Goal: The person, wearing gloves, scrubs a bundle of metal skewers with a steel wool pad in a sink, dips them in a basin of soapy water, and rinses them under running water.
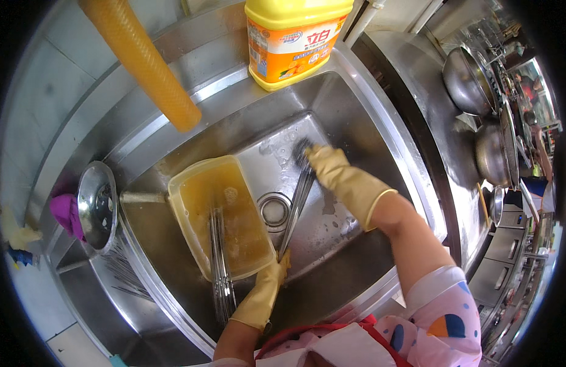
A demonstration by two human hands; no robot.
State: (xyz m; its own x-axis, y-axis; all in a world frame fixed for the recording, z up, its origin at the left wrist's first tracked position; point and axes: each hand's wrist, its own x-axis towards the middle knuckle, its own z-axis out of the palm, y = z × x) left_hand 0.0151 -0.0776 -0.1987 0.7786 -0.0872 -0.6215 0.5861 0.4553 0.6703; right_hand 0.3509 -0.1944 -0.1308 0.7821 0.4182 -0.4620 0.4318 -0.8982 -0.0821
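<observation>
In yellow rubber gloves, both my hands are over a stainless steel sink basin point(342, 220). My left hand point(267, 280) grips the near end of a bundle of thin metal skewers point(297, 206). At the bundle's far end, my right hand point(331, 167) is closed around the skewers. A dark, blurred scourer-like pad point(301, 149) shows by its fingertips; its exact kind is unclear. Left of the bundle, a translucent plastic tub point(175, 195) contains cloudy brownish liquid. Another bundle of metal skewers point(216, 257) leans over the tub's near rim, its far ends under the liquid.
A drain point(274, 210) lies beside the tub. Above the basin hangs an orange hose point(150, 69); a yellow detergent jug point(296, 46) stands on the back rim. At left are a metal bowl point(97, 206), a purple cloth point(66, 215) and loose skewers point(127, 275) in a second basin.
</observation>
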